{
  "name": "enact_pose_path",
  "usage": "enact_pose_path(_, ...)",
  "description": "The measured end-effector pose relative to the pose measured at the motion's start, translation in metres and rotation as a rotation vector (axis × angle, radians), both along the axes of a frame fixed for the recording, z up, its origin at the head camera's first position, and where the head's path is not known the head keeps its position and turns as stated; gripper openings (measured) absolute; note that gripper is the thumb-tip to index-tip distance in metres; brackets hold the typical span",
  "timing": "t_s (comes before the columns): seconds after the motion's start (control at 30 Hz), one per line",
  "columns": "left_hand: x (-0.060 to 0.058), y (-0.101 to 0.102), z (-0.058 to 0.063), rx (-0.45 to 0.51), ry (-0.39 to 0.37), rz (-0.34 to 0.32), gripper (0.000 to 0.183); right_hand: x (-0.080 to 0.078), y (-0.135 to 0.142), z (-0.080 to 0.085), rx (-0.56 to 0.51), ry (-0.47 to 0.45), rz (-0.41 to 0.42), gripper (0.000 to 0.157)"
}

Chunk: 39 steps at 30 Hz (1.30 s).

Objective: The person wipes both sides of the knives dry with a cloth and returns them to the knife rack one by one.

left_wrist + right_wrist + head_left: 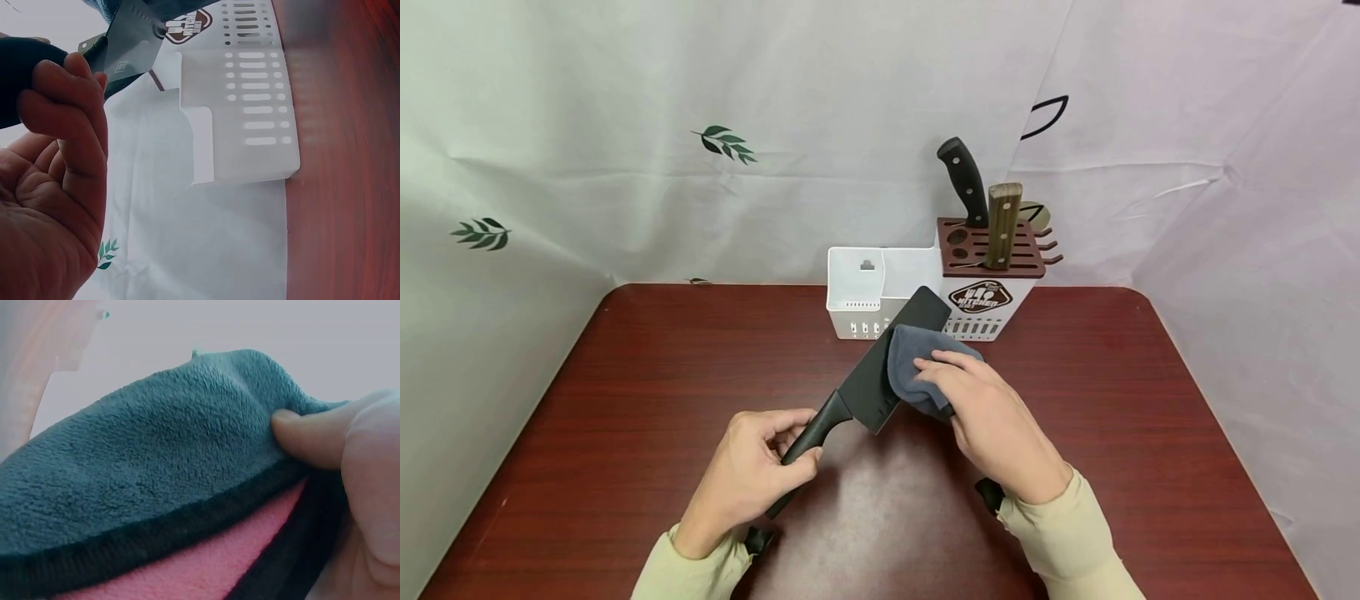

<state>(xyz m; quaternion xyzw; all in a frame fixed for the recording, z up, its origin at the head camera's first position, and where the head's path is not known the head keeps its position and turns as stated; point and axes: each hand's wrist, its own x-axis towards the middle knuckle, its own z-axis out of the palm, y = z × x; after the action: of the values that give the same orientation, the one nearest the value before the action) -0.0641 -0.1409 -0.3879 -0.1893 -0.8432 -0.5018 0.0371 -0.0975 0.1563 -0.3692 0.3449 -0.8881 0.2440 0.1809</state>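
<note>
My left hand (748,467) grips the black handle of a cleaver (867,383), its dark broad blade slanting up and to the right above the table. In the left wrist view, fingers curl round the handle and part of the blade (134,40) shows behind. My right hand (1000,421) holds a folded grey-blue cloth (913,358) against the right side of the blade, covering part of it. Close up in the right wrist view, the thumb presses on the fuzzy cloth (156,437); a dark hem and a pink layer show below it.
Behind the blade, at the table's back edge, stands a white holder (853,321) with a brown slotted top (958,265). A black-handled knife (966,183) and a wooden-handled knife (1002,225) stand in it. White curtain (625,125) surrounds the reddish-brown table (647,375).
</note>
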Motion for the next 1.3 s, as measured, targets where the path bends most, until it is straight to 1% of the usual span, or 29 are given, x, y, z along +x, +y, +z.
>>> enact_pose_path(0.13, 0.0, -0.001, -0.001, 0.009, 0.016, -0.026, 0.035, -0.001, 0.0, -0.002, -0.036, 0.013, -0.071, 0.048)
enact_pose_path(0.33, 0.001, -0.001, -0.002, 0.002, 0.021, -0.052, 0.035, -0.004, 0.002, -0.003, -0.05, 0.043, -0.163, 0.046)
enact_pose_path(0.53, 0.003, 0.0, 0.0, -0.012, 0.036, -0.066, 0.036, -0.006, 0.004, -0.005, -0.088, 0.066, -0.213, 0.045)
enact_pose_path(0.63, 0.002, 0.0, 0.001, -0.018, 0.026, -0.087, 0.036, -0.008, 0.005, -0.006, -0.107, 0.08, -0.228, 0.042)
enact_pose_path(0.73, 0.002, 0.001, 0.0, -0.023, 0.025, -0.104, 0.037, -0.009, 0.006, -0.006, -0.123, 0.092, -0.233, 0.039)
enact_pose_path(0.83, 0.002, 0.002, -0.001, -0.037, 0.039, -0.111, 0.039, -0.01, 0.007, -0.006, -0.133, 0.103, -0.232, 0.037)
enact_pose_path(1.0, 0.001, 0.002, -0.002, -0.064, 0.073, -0.115, 0.038, -0.011, 0.007, -0.005, -0.121, 0.116, -0.204, 0.03)
enact_pose_path(1.07, 0.001, 0.002, -0.001, -0.071, 0.086, -0.113, 0.038, -0.011, 0.006, -0.005, -0.111, 0.11, -0.191, 0.034)
enact_pose_path(1.2, 0.001, 0.002, -0.001, -0.085, 0.1, -0.109, 0.038, -0.01, 0.005, -0.005, -0.1, 0.092, -0.167, 0.047)
enact_pose_path(1.3, 0.001, 0.003, -0.001, -0.099, 0.11, -0.108, 0.038, -0.01, 0.004, -0.005, -0.092, 0.079, -0.148, 0.05)
